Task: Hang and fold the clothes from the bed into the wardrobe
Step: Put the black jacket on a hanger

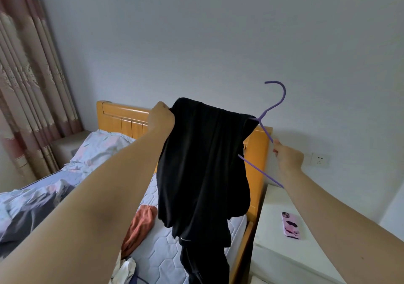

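Note:
A black garment (201,170) hangs in the air above the bed (159,255), draped over one arm of a purple wire hanger (274,102). My left hand (160,117) grips the garment's top left corner, fingers curled round the cloth. My right hand (288,157) pinches the hanger's free right arm, with the hook pointing up. On the mattress below lie an orange-red garment (140,227) and a white piece of cloth (125,269) at the bottom edge. The wardrobe is out of view.
The bed has an orange wooden headboard (122,117), a floral pillow (102,146) and a rumpled duvet (32,203) on the left. A white bedside cabinet (275,253) on the right carries a pink phone (291,225). Curtains (26,76) hang at left; a wall socket (320,160) sits right.

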Available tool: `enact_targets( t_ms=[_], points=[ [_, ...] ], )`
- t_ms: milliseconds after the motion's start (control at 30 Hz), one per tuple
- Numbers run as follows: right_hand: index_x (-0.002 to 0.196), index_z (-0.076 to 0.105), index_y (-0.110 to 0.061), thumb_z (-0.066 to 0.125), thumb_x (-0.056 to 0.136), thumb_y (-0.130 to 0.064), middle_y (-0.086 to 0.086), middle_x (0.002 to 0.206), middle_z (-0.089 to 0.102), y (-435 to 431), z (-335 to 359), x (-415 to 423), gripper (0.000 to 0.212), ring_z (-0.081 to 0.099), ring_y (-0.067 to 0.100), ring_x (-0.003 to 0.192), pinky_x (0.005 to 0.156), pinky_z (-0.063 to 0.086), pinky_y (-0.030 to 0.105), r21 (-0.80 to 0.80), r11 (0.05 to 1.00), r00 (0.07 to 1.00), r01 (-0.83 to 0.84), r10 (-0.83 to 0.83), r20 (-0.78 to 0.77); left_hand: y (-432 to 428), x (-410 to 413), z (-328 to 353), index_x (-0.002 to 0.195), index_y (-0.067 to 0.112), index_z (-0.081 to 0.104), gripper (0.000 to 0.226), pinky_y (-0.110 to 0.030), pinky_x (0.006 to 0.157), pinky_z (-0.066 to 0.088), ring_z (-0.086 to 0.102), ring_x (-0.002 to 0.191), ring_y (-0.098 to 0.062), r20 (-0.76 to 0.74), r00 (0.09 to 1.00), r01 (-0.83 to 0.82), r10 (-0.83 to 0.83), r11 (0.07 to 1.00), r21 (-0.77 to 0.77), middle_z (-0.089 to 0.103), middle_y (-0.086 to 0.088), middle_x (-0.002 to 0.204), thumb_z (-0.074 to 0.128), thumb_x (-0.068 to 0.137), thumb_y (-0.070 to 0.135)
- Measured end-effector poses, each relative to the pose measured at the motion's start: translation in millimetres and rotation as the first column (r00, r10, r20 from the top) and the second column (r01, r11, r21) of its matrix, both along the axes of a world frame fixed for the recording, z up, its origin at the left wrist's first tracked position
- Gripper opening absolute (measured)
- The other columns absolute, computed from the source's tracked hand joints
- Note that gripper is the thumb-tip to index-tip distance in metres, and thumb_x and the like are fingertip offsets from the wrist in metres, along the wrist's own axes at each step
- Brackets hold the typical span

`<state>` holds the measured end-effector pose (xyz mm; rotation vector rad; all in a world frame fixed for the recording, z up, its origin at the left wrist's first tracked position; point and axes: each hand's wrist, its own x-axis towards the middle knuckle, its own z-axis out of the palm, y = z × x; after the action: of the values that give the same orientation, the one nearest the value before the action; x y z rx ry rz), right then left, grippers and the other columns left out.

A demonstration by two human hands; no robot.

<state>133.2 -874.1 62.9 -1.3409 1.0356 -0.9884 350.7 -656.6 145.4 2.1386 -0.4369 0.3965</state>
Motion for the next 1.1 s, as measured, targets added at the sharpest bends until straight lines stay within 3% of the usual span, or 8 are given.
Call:
enact_targets(
  t_ms=[167,300,467,733,833,933,1000,1100],
  points=[
    [0.07,0.055,-0.015,0.062,0.09,-0.04,0.007,0.088,0.059,7.8,4.2,4.1,0.032,0.055,0.021,0.083,0.071,0.045,0.029,0.042,0.999,0.999,0.018,-0.02,0.041,-12.8,-19.4,-34.6,0.129,0.008,0.047,0.036,-0.033,0.082,0.048,0.059,0.101,-0.021,-0.037,0.961,0.274,-0.274,0.962,-0.015,0.058,-0.002,0.107,0.049,0.099,0.028],
    [0.074,0.057,-0.012,0.061,0.09,-0.041,0.008,0.092,0.06,3.7,3.7,3.2,0.033,0.055,0.021,0.087,0.078,0.044,0.031,0.076,0.997,0.999,0.029,-0.032,0.037,-11.1,-3.7,-57.8,0.109,0.01,0.06,0.019,-0.031,0.079,0.049,0.064,0.095,-0.028,-0.102,0.979,0.189,-0.178,0.976,0.112,0.063,-0.004,0.095,0.053,0.097,0.023],
    [0.093,0.063,-0.006,0.059,0.092,-0.041,0.01,0.093,0.061,-4.6,5.8,-5.7,0.036,0.055,0.02,0.083,0.068,0.042,0.029,-0.019,0.998,0.998,0.055,-0.056,-0.005,-5.2,-2.1,-42.1,0.08,0.012,0.059,0.025,-0.03,0.069,0.043,0.057,0.074,-0.022,-0.012,0.998,0.068,-0.069,0.995,-0.078,0.056,-0.002,0.072,0.044,0.1,0.019],
    [0.084,0.067,-0.002,0.06,0.092,-0.037,0.005,0.067,0.054,-4.1,7.1,-13.4,0.037,0.05,0.019,0.064,0.059,0.038,0.028,-0.202,0.979,0.992,-0.011,-0.014,-0.122,-16.0,7.2,28.4,0.086,0.006,0.066,0.024,-0.024,0.072,0.049,0.065,0.076,-0.015,0.041,0.991,0.13,-0.123,0.924,-0.36,0.066,-0.006,0.083,0.048,0.098,0.016],
    [0.082,0.066,-0.003,0.061,0.092,-0.035,0.007,0.072,0.056,-0.4,7.4,-10.1,0.034,0.047,0.014,0.06,0.056,0.037,0.026,-0.2,0.98,0.993,-0.018,-0.006,-0.121,-26.4,-4.7,36.9,0.085,0.007,0.066,0.027,-0.024,0.077,0.042,0.062,0.081,-0.02,0.053,0.928,0.363,-0.368,0.929,0.075,0.066,-0.007,0.085,0.046,0.099,0.018],
    [0.081,0.066,-0.004,0.062,0.091,-0.035,0.008,0.076,0.057,4.2,4.2,-3.2,0.033,0.047,0.014,0.062,0.066,0.038,0.031,-0.169,0.986,0.993,-0.008,-0.011,-0.114,-36.4,-28.5,15.7,0.109,0.005,0.063,0.039,-0.032,0.096,0.038,0.056,0.111,-0.028,-0.048,0.833,0.452,-0.552,0.627,0.634,0.063,-0.013,0.115,0.036,0.103,0.032],
    [0.08,0.067,-0.005,0.062,0.091,-0.037,0.008,0.076,0.059,7.6,3.3,-0.6,0.034,0.05,0.016,0.065,0.069,0.038,0.032,-0.195,0.981,0.99,-0.017,-0.011,-0.142,-40.5,-39.7,-1.5,0.108,0.005,0.061,0.04,-0.034,0.092,0.042,0.056,0.109,-0.03,0.029,0.811,0.356,-0.584,0.533,0.768,0.063,-0.013,0.112,0.036,0.103,0.036],
    [0.078,0.068,-0.006,0.061,0.091,-0.037,0.009,0.073,0.059,10.1,3.0,1.0,0.034,0.053,0.021,0.07,0.068,0.042,0.033,-0.255,0.966,0.992,-0.044,0.011,-0.128,-45.2,-46.5,-12.2,0.109,0.006,0.061,0.037,-0.036,0.089,0.046,0.058,0.102,-0.029,0.147,0.802,0.271,-0.579,0.572,0.774,0.064,-0.011,0.107,0.035,0.103,0.032]
  ],
)
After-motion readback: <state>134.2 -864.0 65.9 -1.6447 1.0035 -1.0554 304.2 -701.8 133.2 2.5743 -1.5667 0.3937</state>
